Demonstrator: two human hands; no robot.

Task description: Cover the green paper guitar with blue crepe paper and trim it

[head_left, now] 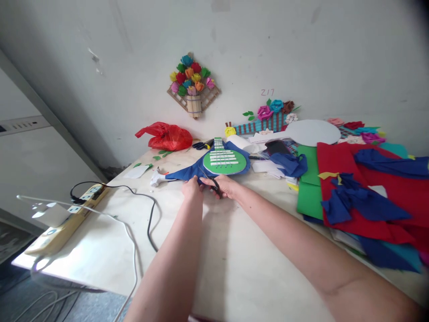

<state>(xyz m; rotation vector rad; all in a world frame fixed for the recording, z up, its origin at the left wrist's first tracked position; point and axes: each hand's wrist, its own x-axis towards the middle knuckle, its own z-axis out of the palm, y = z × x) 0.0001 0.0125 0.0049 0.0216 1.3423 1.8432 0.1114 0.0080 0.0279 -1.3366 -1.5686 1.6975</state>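
A toy lute with a green oval front (223, 167) and white strips across it lies on the table, its neck (218, 143) pointing away. Blue sheet material (187, 171), cloth or crepe paper, spreads beneath and to the left of it. My left hand (192, 188) pinches the near edge of that blue sheet. In my right hand (228, 186) are black-handled scissors (217, 188), their blades pointing up and left over the sheet by the lute's lower edge. A white glue gun (157, 178) rests just left of the blue sheet.
Red (372, 197) and green sheets (308, 179) with blue scraps pile up at right. A white oval board (313, 133) lies behind them. Beyond the lute sit a red plastic bag (169, 136) and pliers (203, 145). A power strip (75, 210) with cables occupies the left edge.
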